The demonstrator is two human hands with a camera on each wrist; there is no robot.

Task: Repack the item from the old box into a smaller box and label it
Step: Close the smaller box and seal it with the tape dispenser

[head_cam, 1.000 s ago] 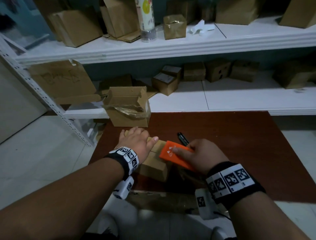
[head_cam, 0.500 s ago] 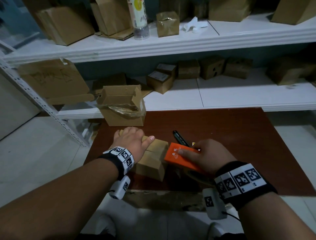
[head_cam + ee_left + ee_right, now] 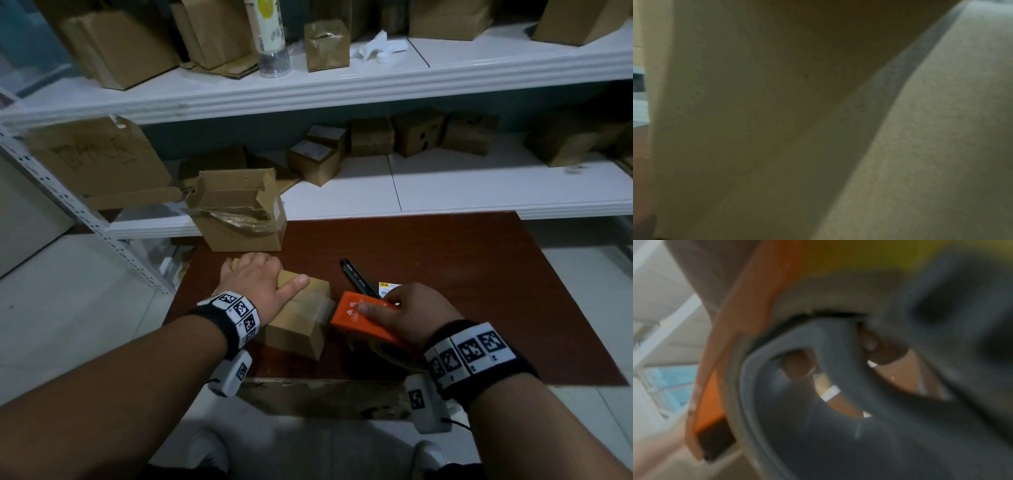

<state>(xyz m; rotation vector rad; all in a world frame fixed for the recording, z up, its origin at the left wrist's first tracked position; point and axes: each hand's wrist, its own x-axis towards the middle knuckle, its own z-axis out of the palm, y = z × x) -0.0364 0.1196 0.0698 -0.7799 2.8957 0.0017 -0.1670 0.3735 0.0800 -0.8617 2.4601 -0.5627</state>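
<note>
Your left hand [image 3: 255,286] still presses flat on the small box [image 3: 298,317] on the counter [image 3: 445,274]; your right hand [image 3: 416,315], gripping the orange tape dispenser [image 3: 363,317], has drawn tape past its edge. Sealing's nearly done.

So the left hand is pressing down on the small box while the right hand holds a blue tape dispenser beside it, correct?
Not quite: the tape dispenser in the right hand is orange, as the head view shows. The left hand does press on the small box.
</note>
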